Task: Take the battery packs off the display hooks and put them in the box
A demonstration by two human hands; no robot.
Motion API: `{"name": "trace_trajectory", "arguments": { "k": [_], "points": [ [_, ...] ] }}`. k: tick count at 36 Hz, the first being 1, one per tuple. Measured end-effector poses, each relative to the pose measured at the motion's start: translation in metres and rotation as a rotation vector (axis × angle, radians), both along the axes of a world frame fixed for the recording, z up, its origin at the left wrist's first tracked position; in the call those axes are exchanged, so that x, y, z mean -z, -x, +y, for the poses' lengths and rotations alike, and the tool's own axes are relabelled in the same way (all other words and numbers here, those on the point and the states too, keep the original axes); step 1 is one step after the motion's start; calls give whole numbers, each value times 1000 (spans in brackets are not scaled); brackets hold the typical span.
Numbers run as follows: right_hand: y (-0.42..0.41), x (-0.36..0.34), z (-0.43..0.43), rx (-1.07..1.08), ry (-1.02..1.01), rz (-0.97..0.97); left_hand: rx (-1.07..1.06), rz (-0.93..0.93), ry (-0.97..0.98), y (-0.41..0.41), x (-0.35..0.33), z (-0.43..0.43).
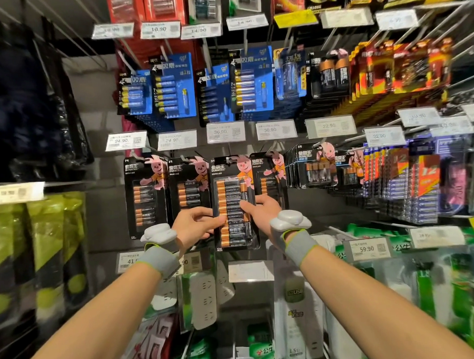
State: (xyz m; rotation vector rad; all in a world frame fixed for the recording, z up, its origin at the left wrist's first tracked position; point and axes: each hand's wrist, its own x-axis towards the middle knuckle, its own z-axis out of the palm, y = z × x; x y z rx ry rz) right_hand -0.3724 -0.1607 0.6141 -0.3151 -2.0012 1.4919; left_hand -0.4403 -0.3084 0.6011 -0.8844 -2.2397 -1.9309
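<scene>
A tall black Duracell battery pack (232, 179) with a column of copper-topped cells hangs in the middle row of the display. My left hand (196, 225) grips its left edge, thumb across the front. My right hand (261, 209) grips its right edge, thumb on the blister. Both wrists wear grey bands with white trackers. More Duracell packs hang on hooks beside it: one at the left (145, 193), one just left of centre (189, 183), one behind on the right (270, 175). No box is in view.
Blue battery packs (173, 87) fill the row above, with price tags (220, 131) on the hook ends. Orange and blue packs (408, 184) crowd the right. White power strips (205, 301) hang below my arms. Yellow-green bags (45, 253) stand at the left.
</scene>
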Motion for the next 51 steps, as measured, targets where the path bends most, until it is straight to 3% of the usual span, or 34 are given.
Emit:
{"name": "trace_trajectory", "arguments": {
  "k": [33, 46, 51],
  "points": [
    [33, 14, 12, 76, 79, 41, -189, 155, 128, 37, 13, 11],
    [24, 24, 14, 90, -81, -64, -205, 74, 157, 31, 14, 16],
    [19, 28, 18, 70, -76, -98, -194, -8, 43, 25, 11, 20]
  ]
}}
